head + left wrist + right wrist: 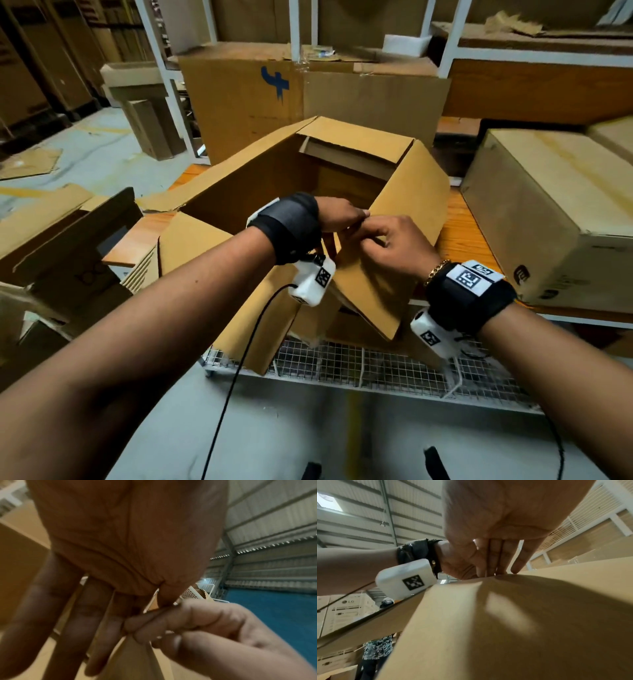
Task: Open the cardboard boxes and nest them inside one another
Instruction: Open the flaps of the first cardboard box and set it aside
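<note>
Dim, warm indoor light throughout. Head view: strong wide-angle bowing at the edges, dark corners, slight softness. Left wrist view: heavily blurred, fingers (96,615) out of focus. Right wrist view: hand shadow across cardboard flap (522,622), bright skylight (327,501) upper left.

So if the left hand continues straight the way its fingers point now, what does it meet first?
The left hand points to the right, toward the right hand. Their fingertips already meet at the edge of the open box's flap, so that flap and the right hand's fingers probably come first.

Warehouse: stacked cartons (548,219); white racking (164,68); corrugated metal roof (359,520)
</note>
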